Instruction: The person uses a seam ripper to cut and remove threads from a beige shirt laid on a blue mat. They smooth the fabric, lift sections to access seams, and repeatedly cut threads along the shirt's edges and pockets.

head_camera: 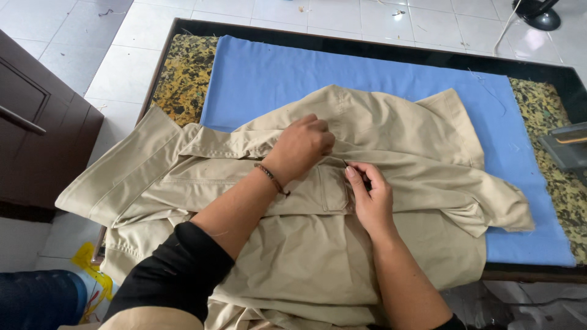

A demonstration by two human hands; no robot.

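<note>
Reading from left to right, we see a dark wooden cabinet (36, 134) on the white tiled floor (122, 67), then a black-rimmed table (379, 46) with a mottled yellow top, covered by a blue cloth (275, 73) on which a beige garment (318, 256) lies spread, one part overhanging the table's left edge. Near the garment's middle, our left hand (299, 146), a dark bracelet (269, 177) at its wrist, is closed on a fold of the fabric, while just beside it our right hand (370, 198) pinches a small dark object, too small to identify, at the edge of a flapped pocket (333, 186). At the far right edge, a grey tray-like object (565, 146) rests on the table.
</note>
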